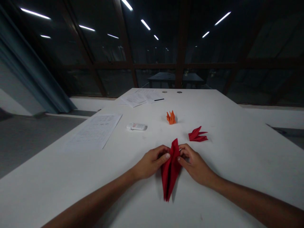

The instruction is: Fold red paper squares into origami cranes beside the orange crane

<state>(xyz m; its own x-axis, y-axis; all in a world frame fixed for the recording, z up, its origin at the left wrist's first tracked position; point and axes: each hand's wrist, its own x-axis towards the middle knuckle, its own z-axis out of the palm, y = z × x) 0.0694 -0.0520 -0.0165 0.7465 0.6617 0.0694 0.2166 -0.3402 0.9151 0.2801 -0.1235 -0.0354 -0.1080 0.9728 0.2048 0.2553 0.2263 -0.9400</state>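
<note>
Evidently, left hand [150, 163] and right hand [196, 164] pinched opposite sides of the long, pointed red paper form [175, 169]; uneven tugging could have skewed or torn its folds.

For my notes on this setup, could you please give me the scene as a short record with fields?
left hand: holds left side of large red paper
right hand: holds its right side
large red paper: folded, pointed
small red paper: folded, beyond right hand
orange paper: folded, farther than small red paper
white object: left of orange paper
near sheet: printed, at table's left
black stick: by far sheets
</note>
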